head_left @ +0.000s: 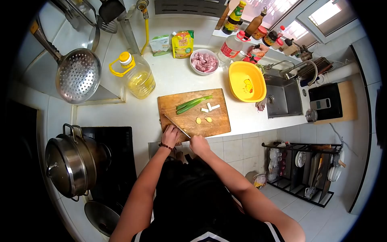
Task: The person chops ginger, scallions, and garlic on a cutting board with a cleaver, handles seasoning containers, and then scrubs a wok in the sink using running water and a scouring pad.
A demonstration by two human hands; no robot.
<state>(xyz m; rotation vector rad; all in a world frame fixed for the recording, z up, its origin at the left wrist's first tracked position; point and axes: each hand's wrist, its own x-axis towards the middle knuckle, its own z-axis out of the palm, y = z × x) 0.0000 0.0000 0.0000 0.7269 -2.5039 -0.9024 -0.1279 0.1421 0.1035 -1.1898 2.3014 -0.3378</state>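
My right hand is closed around the handle of a kitchen knife. Its blade slants up and left over the near edge of a wooden cutting board. Beside the blade, my left hand, with a beaded bracelet at the wrist, has its fingers curled down on the board's near left corner; what lies under them is hidden. Farther up the board are green scallion lengths, several white scallion pieces and two yellowish slices that look like ginger.
Behind the board stand an oil bottle, a bowl of raw meat, seasoning pouches and a yellow basin. To the right is the sink. A steel pot sits on the stove at left; a skimmer hangs above.
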